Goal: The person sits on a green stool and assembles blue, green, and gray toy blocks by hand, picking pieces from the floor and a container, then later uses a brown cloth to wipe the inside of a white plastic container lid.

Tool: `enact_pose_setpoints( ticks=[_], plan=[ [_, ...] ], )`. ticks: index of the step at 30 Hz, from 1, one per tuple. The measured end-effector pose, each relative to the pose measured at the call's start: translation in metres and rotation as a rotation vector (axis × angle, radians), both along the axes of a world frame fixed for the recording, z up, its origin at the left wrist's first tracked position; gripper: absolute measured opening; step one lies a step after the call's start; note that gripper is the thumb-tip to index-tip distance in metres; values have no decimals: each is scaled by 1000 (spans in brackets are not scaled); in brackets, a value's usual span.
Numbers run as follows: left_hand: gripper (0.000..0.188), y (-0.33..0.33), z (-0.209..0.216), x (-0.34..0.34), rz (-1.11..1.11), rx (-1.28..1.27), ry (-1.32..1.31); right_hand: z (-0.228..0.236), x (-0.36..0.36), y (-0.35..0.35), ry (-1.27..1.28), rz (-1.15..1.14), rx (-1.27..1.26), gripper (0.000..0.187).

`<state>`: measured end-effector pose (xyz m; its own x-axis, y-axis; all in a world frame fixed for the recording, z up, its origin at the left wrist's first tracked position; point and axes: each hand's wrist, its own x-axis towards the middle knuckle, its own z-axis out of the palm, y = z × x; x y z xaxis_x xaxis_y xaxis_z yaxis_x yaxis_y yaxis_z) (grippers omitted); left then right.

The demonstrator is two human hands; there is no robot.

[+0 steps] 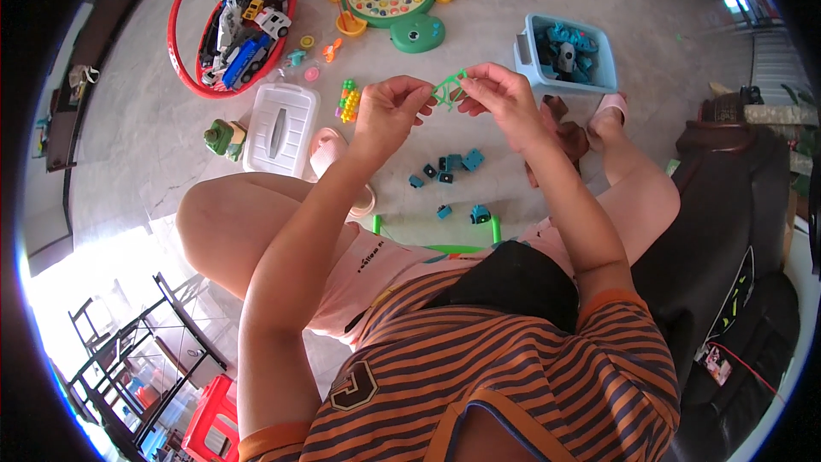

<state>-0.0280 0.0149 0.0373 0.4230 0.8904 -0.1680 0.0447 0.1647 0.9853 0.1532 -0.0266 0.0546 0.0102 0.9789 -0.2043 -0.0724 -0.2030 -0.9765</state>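
Note:
Between my two hands is a small, thin green plastic piece (448, 90) with an open, frame-like shape; its exact kind is hard to make out. My left hand (392, 111) pinches one end of it between thumb and finger. The other end sits in the pinch of my right hand (500, 103). Both hands are raised over the floor in front of my knees. Below them lie several small teal toy blocks (473, 159). Beside my left wrist is a cluster of green and yellow toy pieces (349, 103).
A red basket (171, 34) full of toy vehicles stands far left, near a white lid (282, 124) and a green toy (224, 139). A turtle-shaped fishing toy (417, 32) lies ahead. A light-blue bin (564, 81) of teal parts stands right, and a dark sofa (710, 197) borders that side.

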Motion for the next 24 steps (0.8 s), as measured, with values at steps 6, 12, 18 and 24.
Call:
enact_pose_setpoints(
  ticks=[6, 12, 18, 24],
  plan=[
    [20, 1, 4, -1, 20, -68, -10, -7, 1, 2, 25, -8, -18, 19],
    [20, 0, 5, -1, -9, -93, -17, -10, 1, 2, 76, -5, 87, 17],
    [18, 1, 6, -1, -7, -101, -38, -10, 2, 2, 110, 20, 89, 18],
    [19, -1, 12, 0, -48, -155, -13, -9, 2, 2, 133, 20, 108, 19]
  ],
)
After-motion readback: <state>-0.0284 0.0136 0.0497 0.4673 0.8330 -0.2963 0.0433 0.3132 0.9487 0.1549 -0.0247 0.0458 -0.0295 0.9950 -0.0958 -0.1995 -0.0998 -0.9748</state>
